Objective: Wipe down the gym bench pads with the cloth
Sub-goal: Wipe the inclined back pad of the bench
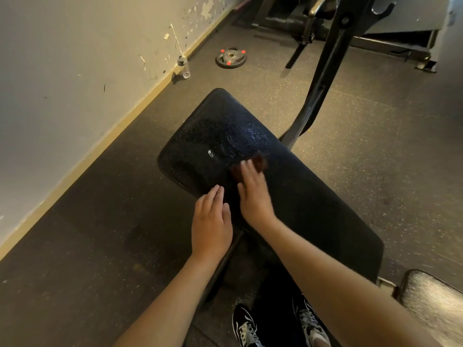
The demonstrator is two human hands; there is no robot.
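**Bench wipe: in progress, mid-pad**

Right hand [253, 189] lay flat on the cloth [260, 162], fingers extended and pressing it onto the pad. The hand was blurred, so no finer detail could be read. The brown cloth showed just beyond the fingertips and at the thumb side, with the rest hidden beneath the hand. Left hand [211, 221] rested flat at the pad's edge, holding nothing, just beside the right.

Bench pad [313, 196]: the far end beyond the cloth glistened with droplets, and the stretch nearer the person looked matte.

Judged: wiping was under way near the middle. The wet far end was probably not yet wiped, though this is uncertain. The second pad [431, 296], lower right, had no cloth on it and likely remained to do.
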